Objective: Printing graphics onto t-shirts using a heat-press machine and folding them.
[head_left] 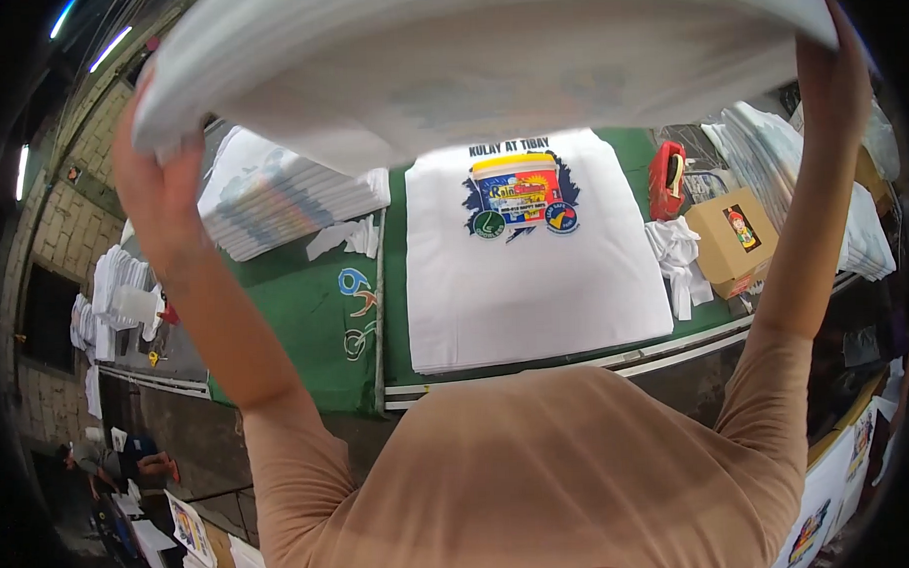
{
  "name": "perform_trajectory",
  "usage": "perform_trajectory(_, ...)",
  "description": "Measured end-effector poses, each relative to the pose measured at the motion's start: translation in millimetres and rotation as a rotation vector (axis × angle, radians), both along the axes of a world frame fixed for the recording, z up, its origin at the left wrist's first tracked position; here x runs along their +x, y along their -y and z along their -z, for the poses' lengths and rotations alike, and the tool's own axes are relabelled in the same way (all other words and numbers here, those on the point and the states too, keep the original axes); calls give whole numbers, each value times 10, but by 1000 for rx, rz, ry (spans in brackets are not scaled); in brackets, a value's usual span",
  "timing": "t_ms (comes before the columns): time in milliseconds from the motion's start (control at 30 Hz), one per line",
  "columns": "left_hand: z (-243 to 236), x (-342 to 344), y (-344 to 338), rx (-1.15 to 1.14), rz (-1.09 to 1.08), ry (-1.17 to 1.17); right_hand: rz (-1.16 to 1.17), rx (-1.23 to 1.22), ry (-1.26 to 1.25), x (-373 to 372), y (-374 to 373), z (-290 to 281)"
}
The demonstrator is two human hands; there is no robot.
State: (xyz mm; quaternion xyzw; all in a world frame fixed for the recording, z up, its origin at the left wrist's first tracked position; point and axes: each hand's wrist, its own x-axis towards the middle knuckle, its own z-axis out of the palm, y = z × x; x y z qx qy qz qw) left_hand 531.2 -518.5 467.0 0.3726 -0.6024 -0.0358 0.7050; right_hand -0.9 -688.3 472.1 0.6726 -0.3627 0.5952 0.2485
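A white shirt [487,73], blurred by motion, is stretched wide above the table between my two raised hands. A faint print shows through its cloth. My left hand [160,159] is closed on its left corner, with the fingers partly covered by cloth. At the opposite corner my right hand [836,75] grips the edge, its fingers mostly hidden. Beneath, a white shirt [535,291] lies flat on the table, bearing a colourful print of a paint bucket; the raised cloth hides its far end.
Stacked printed shirts [286,195] lie on the green table [286,320] at left, more [760,153] at right. Beside the flat shirt are a red tape dispenser [665,181], a cardboard box [730,239] and bunched white cloth [679,261]. A person [105,461] is at lower left.
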Motion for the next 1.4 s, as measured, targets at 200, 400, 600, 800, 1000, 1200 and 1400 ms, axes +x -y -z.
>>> perform_trajectory(200,1586,-602,-974,696,-90,-161,-675,603,1255,-49,-1042,1746)
perform_trajectory(400,2655,-815,-908,1118,117,-1287,-307,897,1432,290,-1205,2684)
perform_trajectory(600,2727,-141,368,882,454,-1036,-569,868,1187,536,243,2645)
perform_trajectory(800,3177,-157,1803,679,479,-1037,-877,1087,793,886,1712,3274)
perform_trajectory(1000,3971,-557,1166,814,-82,750,-299,966,-402,463,800,4061)
perform_trajectory(1200,4128,-529,1021,733,-176,1153,-257,830,-806,318,636,4096)
perform_trajectory(1400,4046,-428,1372,526,-436,1269,-54,802,-864,511,1035,3921)
